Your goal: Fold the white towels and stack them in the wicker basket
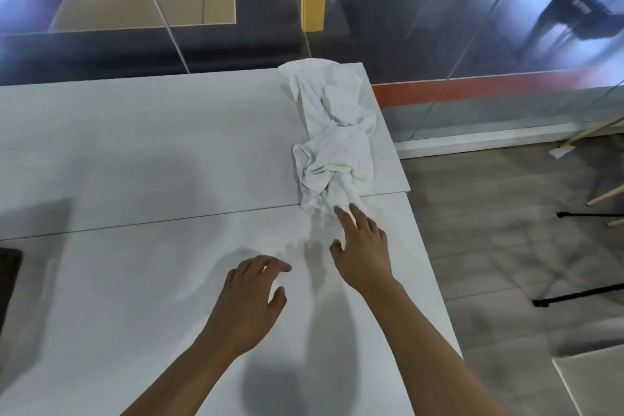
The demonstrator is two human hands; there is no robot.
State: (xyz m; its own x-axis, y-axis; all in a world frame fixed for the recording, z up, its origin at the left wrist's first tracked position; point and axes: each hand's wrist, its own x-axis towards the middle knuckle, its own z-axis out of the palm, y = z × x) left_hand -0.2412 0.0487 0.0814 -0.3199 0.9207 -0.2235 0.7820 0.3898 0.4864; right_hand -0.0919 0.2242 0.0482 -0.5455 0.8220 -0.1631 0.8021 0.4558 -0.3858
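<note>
The crumpled towels (334, 142) lie lengthwise along the tabletop's (135, 145) right edge, ahead of both hands. The right hand (363, 246), fingers spread, touches their near end; the left hand (251, 294) hovers loosely curled, holding nothing.

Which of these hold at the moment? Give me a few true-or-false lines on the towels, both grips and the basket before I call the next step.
1. The crumpled white cloth towels lie along the right edge of the white table. True.
2. The right-hand grip is closed round a towel. False: its fingers are straight, reaching to the near end of the heap.
3. The left-hand grip holds nothing. True.
4. A wicker basket stands beside the towels. False: no basket is in view.
5. The towels are folded in a neat stack. False: they lie in a rumpled heap.
</note>
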